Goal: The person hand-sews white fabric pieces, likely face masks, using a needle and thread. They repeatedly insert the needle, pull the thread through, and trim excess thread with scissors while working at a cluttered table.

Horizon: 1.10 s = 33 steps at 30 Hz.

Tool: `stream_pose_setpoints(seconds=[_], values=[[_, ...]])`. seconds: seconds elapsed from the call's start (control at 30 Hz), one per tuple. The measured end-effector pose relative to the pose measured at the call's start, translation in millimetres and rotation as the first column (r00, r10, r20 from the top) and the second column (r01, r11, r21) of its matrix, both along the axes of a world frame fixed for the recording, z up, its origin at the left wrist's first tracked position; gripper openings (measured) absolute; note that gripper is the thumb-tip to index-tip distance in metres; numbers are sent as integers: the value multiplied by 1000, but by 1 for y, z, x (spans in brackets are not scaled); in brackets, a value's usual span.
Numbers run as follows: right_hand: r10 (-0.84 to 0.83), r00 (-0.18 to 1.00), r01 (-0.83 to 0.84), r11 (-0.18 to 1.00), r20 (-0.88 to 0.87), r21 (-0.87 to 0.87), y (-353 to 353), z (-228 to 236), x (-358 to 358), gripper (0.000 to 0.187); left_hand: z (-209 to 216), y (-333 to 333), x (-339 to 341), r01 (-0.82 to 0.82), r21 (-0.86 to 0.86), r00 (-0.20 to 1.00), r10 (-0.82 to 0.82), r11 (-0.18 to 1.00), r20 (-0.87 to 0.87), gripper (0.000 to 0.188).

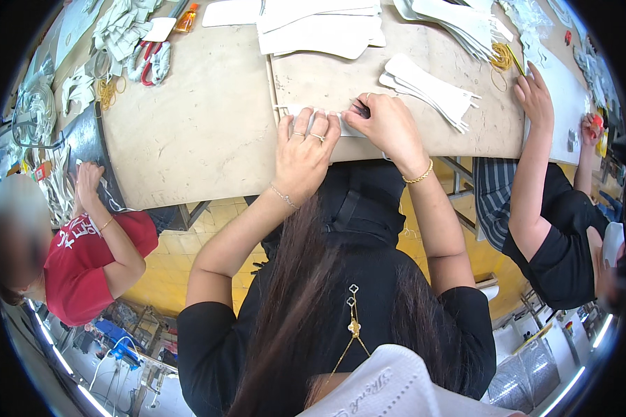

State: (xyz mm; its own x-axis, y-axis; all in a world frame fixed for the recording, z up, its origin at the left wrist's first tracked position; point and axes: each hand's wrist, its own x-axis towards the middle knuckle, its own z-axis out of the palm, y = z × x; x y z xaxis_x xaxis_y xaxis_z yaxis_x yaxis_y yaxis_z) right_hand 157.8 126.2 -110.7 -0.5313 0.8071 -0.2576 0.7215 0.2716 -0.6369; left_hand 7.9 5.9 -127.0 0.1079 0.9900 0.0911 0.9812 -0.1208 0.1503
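Fingertips [333,119] of the left hand [303,153] sat lightly spread on a white piece [348,131] by the table's [188,125] near edge, probably to stop it sliding, while the right hand [391,126] pinched something small and dark [361,109], couldn't tell what.

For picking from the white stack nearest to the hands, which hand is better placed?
Probably the right hand: closer to the stack, though seemingly holding something dark. The left hand is farther, on a white piece.
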Motion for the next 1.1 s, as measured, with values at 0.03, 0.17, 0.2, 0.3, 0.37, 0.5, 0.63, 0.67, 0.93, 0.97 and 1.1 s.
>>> stream_pose_setpoints(seconds=[0.03,0.17,0.2,0.3,0.37,0.5,0.63,0.67,0.93,0.97,1.1], values=[[3,1000,-3,1000,-6,-2,1,1,2,33,0,0,-2,18,7,999,-17,1000,-28,50],[-6,1000,10,986,22,-166,8,18,33,33,1,-2,-4,25,-10,1000,-25,1000,-16,52],[-37,998,46,979,50,-198,10,21,40,33,1,-2,-4,23,-12,1000,-23,1000,-11,52],[-126,988,144,961,88,-237,14,26,58,34,1,-2,-4,29,3,1000,-29,1000,-1,49],[-159,985,171,966,74,-197,15,25,64,34,2,-2,-4,36,-5,999,-36,999,-5,51],[-189,979,199,963,71,-181,17,20,69,33,6,-2,-3,45,-50,998,-47,998,-39,61],[-194,979,201,968,59,-151,17,18,69,32,13,0,3,43,-129,995,-54,991,-88,69],[-197,979,204,968,59,-147,18,17,68,32,15,1,4,43,-147,993,-59,988,-105,71],[-182,969,197,978,170,-74,12,16,62,27,27,13,11,37,-257,985,-79,966,-154,78],[-181,969,193,979,171,-58,10,15,61,26,30,14,11,40,-222,987,-73,974,-144,75],[-92,992,67,967,91,247,2,10,64,22,46,19,9,98,-414,994,-69,905,83,55]])
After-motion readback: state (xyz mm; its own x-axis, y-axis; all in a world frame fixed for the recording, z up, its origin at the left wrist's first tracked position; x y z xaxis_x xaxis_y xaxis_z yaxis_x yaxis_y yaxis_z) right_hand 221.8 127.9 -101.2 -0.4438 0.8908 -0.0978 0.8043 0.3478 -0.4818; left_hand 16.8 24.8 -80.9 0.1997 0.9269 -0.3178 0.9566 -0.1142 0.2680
